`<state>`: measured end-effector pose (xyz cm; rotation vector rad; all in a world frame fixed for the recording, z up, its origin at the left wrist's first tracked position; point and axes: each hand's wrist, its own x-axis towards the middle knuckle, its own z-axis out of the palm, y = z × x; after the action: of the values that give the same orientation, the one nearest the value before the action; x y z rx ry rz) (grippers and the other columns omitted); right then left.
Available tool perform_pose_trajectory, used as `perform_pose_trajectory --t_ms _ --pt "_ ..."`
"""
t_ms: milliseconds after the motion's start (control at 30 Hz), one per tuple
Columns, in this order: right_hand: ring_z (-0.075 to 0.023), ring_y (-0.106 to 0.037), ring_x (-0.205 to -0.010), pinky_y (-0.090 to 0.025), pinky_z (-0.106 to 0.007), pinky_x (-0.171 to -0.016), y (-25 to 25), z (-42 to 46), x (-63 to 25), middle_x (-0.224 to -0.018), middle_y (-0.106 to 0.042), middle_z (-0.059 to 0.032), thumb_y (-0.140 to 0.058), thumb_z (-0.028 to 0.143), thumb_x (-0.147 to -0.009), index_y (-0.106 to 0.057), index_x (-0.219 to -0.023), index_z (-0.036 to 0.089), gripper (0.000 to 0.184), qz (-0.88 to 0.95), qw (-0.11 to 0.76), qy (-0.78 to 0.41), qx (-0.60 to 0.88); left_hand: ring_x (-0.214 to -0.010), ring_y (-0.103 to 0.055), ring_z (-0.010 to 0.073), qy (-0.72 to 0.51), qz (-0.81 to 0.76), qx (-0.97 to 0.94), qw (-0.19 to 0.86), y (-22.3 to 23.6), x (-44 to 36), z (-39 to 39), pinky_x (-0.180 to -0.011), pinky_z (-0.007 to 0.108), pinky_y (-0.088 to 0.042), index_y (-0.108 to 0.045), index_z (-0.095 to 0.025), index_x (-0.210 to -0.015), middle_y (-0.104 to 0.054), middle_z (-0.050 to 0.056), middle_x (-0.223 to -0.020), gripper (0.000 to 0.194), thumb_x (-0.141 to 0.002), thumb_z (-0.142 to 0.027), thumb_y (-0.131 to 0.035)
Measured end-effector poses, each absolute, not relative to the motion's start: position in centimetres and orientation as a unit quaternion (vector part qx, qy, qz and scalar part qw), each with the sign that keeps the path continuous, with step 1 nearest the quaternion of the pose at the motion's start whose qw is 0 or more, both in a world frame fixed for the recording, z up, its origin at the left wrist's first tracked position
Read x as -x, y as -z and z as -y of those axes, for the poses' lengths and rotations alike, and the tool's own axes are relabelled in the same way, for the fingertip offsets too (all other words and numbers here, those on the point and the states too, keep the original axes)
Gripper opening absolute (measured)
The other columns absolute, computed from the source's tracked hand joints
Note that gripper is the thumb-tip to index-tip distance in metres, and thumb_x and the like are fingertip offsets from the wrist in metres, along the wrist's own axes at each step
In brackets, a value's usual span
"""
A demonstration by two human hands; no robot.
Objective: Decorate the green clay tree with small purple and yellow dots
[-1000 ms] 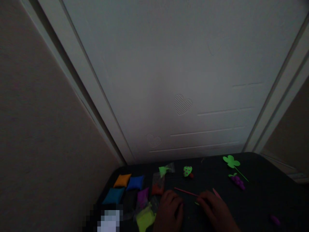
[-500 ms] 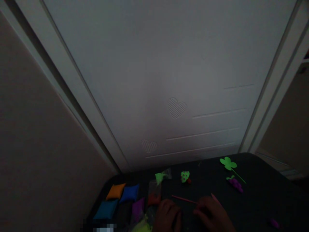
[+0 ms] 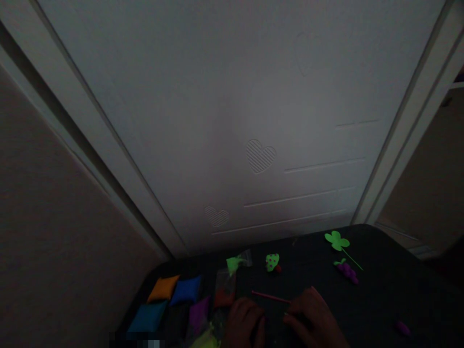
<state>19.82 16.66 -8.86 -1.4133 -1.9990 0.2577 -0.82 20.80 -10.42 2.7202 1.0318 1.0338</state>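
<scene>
My left hand [image 3: 244,321] rests low over the dark table with its fingers curled together. Whatever those fingers hold, if anything, is hidden in the dim light. To its right, my right hand [image 3: 313,319] has thumb and fingers pinched, with a tiny pale bit at the tips that I cannot make out. A thin pink stick [image 3: 270,296] lies just beyond both hands, its right end reaching the right fingers. Behind the right hand shows the edge of another pink tool [image 3: 319,296], partly covered. A clear bag with red-orange clay [image 3: 224,297] lies against the left hand's far side.
At left lie orange [image 3: 164,288], blue [image 3: 186,290], teal [image 3: 148,316] and purple [image 3: 198,313] clay packs, plus a yellow one [image 3: 206,338]. Farther back are a green clay bag [image 3: 235,263], a spotted mushroom [image 3: 272,262], a green clover [image 3: 337,240] and purple grapes [image 3: 347,272]. A white panel [image 3: 232,121] rises behind.
The view has shifted slightly, so the table's things appear a little further left and higher. Both hands stay in nearly the same place, fingers still curled.
</scene>
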Motion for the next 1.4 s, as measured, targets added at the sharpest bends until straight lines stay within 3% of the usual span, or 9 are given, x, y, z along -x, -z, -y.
perform_pose_trajectory --t_ms 167,300,533,767,1033,1133,1267,1400 --pt "-0.0134 -0.057 -0.073 -0.043 -0.031 -0.074 9.1 -16.7 -19.7 -0.077 -0.063 0.0003 -0.053 0.026 -0.078 -0.058 -0.081 0.022 0.007 0.765 0.335 -0.099 0.541 -0.078 -0.057 0.0163 -0.334 -0.344 -0.877 0.033 10.3 0.8 -20.7 -0.070 0.030 -0.051 -0.058 -0.018 -0.086 -0.061 0.005 -0.078 0.014 -0.075 -0.015 -0.051" --pt "-0.0128 -0.057 -0.079 -0.041 -0.031 -0.079 8.8 -16.5 -19.7 -0.085 -0.064 0.0008 -0.048 0.022 -0.082 -0.057 -0.092 0.025 0.014 0.768 0.332 -0.109 0.536 -0.080 -0.057 0.0171 -0.325 -0.352 -0.877 0.042 10.0 0.7 -20.4 -0.072 0.031 -0.051 -0.059 -0.018 -0.087 -0.061 0.006 -0.080 0.015 -0.075 -0.014 -0.050" --pt "-0.0144 -0.055 -0.075 -0.040 -0.034 -0.078 8.8 -16.2 -19.7 -0.077 -0.060 -0.0005 -0.049 0.028 -0.081 -0.056 -0.079 0.021 0.010 0.757 0.319 -0.133 0.554 -0.083 -0.056 0.0179 -0.315 -0.376 -0.869 0.065 9.0 0.4 -19.8 -0.074 0.034 -0.051 -0.059 -0.018 -0.088 -0.061 0.006 -0.082 0.016 -0.076 -0.014 -0.049" --pt "-0.0136 -0.056 -0.084 -0.040 -0.032 -0.080 8.8 -16.5 -19.8 -0.089 -0.062 0.0003 -0.045 0.024 -0.083 -0.056 -0.095 0.025 0.016 0.766 0.327 -0.127 0.539 -0.082 -0.056 0.0177 -0.321 -0.383 -0.863 0.066 9.1 0.2 -19.9 -0.073 0.034 -0.051 -0.059 -0.016 -0.086 -0.061 0.007 -0.082 0.014 -0.076 -0.014 -0.049" --pt "-0.0143 -0.056 -0.076 -0.041 -0.034 -0.076 8.9 -16.6 -19.8 -0.079 -0.060 0.0001 -0.050 0.028 -0.080 -0.056 -0.080 0.022 0.008 0.767 0.318 -0.104 0.547 -0.084 -0.056 0.0175 -0.321 -0.384 -0.862 0.077 9.3 0.4 -19.9 -0.075 0.034 -0.050 -0.060 -0.016 -0.086 -0.061 0.006 -0.082 0.015 -0.075 -0.013 -0.050" --pt "-0.0144 -0.056 -0.080 -0.040 -0.034 -0.078 9.0 -16.5 -19.8 -0.083 -0.060 0.0007 -0.049 0.025 -0.081 -0.055 -0.085 0.024 0.008 0.764 0.321 -0.112 0.548 -0.086 -0.055 0.0176 -0.313 -0.402 -0.855 0.097 8.8 0.2 -19.4 -0.077 0.035 -0.049 -0.060 -0.017 -0.087 -0.061 0.006 -0.084 0.015 -0.077 -0.014 -0.049" --pt "-0.0135 -0.054 -0.087 -0.037 -0.034 -0.082 8.8 -16.4 -19.9 -0.093 -0.060 0.0018 -0.045 0.021 -0.083 -0.052 -0.103 0.030 0.022 0.758 0.333 -0.124 0.546 -0.089 -0.053 0.0176 -0.298 -0.430 -0.842 0.131 8.2 0.0 -18.9 -0.082 0.038 -0.046 -0.059 -0.019 -0.090 -0.060 0.006 -0.089 0.016 -0.079 -0.016 -0.047" --pt "-0.0134 -0.054 -0.085 -0.038 -0.033 -0.080 8.9 -16.5 -20.0 -0.090 -0.059 0.0016 -0.048 0.022 -0.082 -0.054 -0.095 0.028 0.016 0.749 0.344 -0.134 0.551 -0.092 -0.051 0.0185 -0.287 -0.444 -0.835 0.156 8.0 -0.1 -18.9 -0.085 0.040 -0.043 -0.058 -0.019 -0.091 -0.059 0.006 -0.091 0.017 -0.080 -0.017 -0.045"
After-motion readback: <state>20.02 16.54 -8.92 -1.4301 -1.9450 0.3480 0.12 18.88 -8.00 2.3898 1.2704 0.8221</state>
